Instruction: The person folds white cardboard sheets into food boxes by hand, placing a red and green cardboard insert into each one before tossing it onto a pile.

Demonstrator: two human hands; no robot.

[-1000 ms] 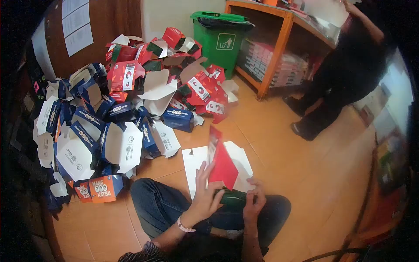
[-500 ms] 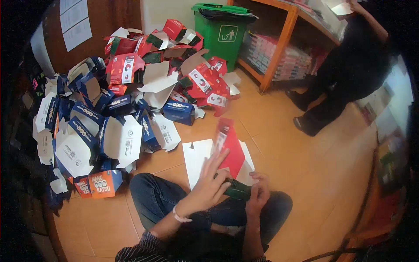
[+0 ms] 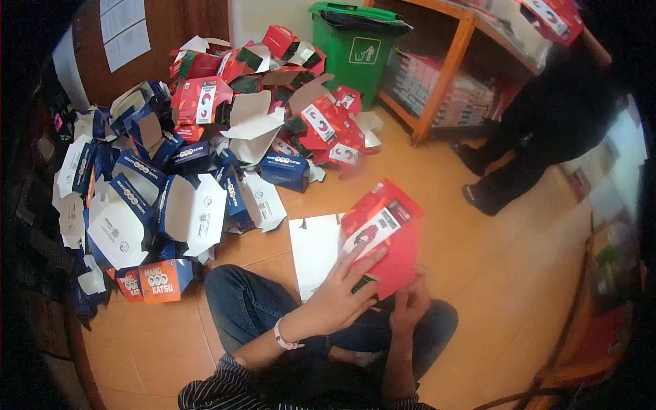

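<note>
A red cardboard box (image 3: 393, 256) with a white printed label panel is held up over my crossed legs. My left hand (image 3: 345, 290) wraps around its left side, fingers across the label and thumb below. At the lower right edge of the box, my right hand (image 3: 411, 301) is closed with its fingertips pinched on the cardboard. The box hides part of those fingers. Behind the box, a white cardboard piece (image 3: 313, 253) with a notch in its top edge lies in front of my legs; its right part is covered.
Blue and white boxes (image 3: 195, 215) are heaped at left, with red boxes (image 3: 321, 126) behind them. A green bin (image 3: 352, 58) stands beside a wooden shelf (image 3: 444, 75). At upper right, another person (image 3: 553, 116) in dark clothes stands holding a red box (image 3: 550, 20).
The red box in my hands has turned so its labelled face shows, and its dark green part is now mostly hidden. The other person's item now shows a red printed side.
</note>
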